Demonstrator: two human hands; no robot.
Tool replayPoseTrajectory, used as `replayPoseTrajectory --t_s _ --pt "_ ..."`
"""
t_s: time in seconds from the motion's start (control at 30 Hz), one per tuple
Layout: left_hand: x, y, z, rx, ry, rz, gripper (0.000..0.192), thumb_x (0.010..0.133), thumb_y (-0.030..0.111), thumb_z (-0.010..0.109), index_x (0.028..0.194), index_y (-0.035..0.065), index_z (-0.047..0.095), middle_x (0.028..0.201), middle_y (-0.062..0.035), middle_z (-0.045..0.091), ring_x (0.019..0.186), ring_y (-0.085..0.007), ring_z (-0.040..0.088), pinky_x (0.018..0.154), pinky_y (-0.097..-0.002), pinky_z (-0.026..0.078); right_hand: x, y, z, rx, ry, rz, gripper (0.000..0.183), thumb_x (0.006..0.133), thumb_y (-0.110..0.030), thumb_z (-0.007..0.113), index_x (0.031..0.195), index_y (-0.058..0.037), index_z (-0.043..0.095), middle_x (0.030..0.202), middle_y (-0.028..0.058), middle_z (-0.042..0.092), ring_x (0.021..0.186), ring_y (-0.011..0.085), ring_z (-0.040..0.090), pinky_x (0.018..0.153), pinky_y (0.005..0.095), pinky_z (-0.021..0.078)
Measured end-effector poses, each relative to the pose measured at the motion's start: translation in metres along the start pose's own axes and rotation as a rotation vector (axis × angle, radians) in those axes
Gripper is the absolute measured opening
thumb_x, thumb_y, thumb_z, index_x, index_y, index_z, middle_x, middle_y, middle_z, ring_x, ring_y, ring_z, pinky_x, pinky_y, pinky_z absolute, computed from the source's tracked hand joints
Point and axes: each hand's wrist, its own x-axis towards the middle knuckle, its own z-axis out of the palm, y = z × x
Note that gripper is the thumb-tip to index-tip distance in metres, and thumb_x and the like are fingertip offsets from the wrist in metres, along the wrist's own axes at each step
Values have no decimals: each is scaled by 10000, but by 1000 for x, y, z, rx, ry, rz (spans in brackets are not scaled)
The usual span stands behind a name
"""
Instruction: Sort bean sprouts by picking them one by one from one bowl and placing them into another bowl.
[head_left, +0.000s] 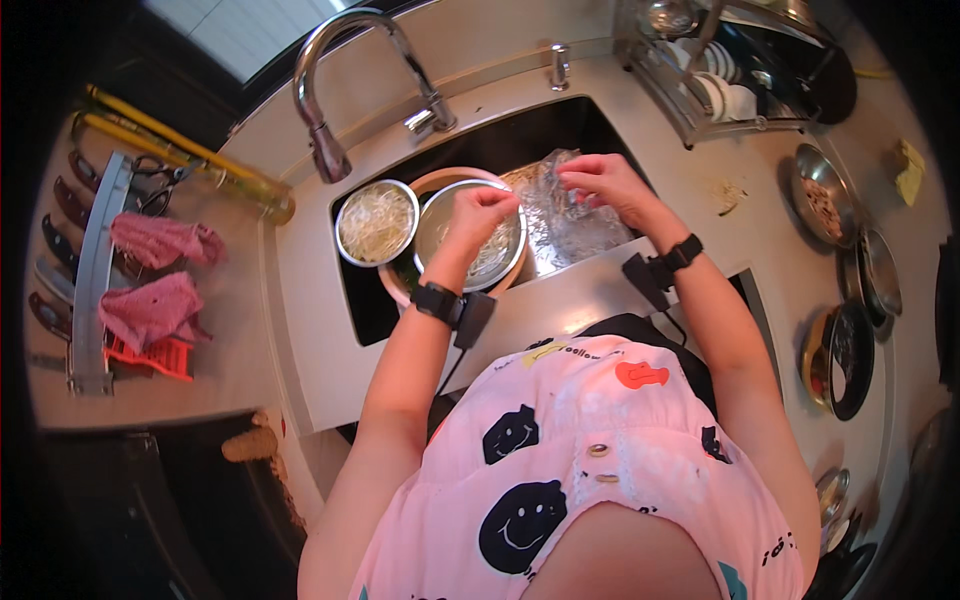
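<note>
My left hand (484, 217) is over a round metal bowl (435, 232) that holds some bean sprouts, its thumb and fingertips pinched together; whether anything thin is between them cannot be told. My right hand (604, 184) is at the top of a crumpled clear plastic bag (559, 202) in the right part of the sink, fingers bent; its grip is unclear. A smaller metal bowl full of bean sprouts (377, 223) stands to the left. Beneath the bowls, a larger pinkish basin (390, 289) sits in the dark sink (356, 315).
A chrome faucet (322, 142) arches behind the sink. At the left are a knife rack (97, 277) and pink cloths (154, 307). A dish rack (697, 135) stands back right, with metal bowls (840, 180) and scattered scraps (726, 196) on the right counter.
</note>
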Motion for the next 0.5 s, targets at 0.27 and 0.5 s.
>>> replayPoseTrajectory --t_s 0.27,0.5 --pt "14 -66 -191 815 732 -133 198 621 241 676 721 70 665 699 -88 634 653 -211 614 639 -302 479 21 88 -40 -518 174 -57 256 696 -230 588 579 -3 584 483 61 530 466 118 516 483 267 406" --pt "13 -86 -243 786 701 -85 257 671 222 633 876 67 642 805 -113 631 746 -220 615 695 -303 471 28 115 -32 -443 58 80 135 706 -128 586 693 5 607 534 59 558 478 118 536 477 251 433"
